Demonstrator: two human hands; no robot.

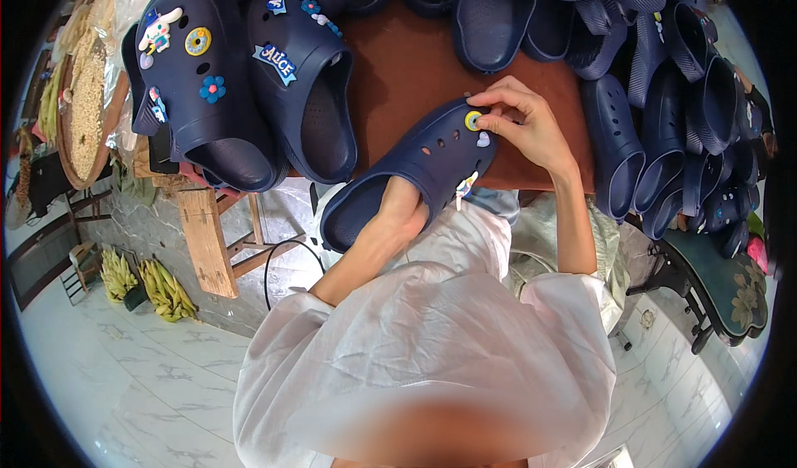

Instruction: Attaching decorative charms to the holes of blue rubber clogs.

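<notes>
A navy clog is held up at the edge of the brown table, its toe pointing away to the right. My left hand reaches into its foot opening and holds it from inside; those fingers are hidden. At the toe, my right hand is closed, thumb and fingers pinching around a yellow ring-shaped charm on the upper. Beside that charm is a small pale heart charm. A white and blue figure charm sits on the clog's near side. Bare vent holes show between them.
Decorated navy clogs stand at the table's left, with flower, ring and banner charms. Many plain navy clogs are piled on the right and far side. Brown table shows between. A wooden stool and bananas are lower left; a chair stands right.
</notes>
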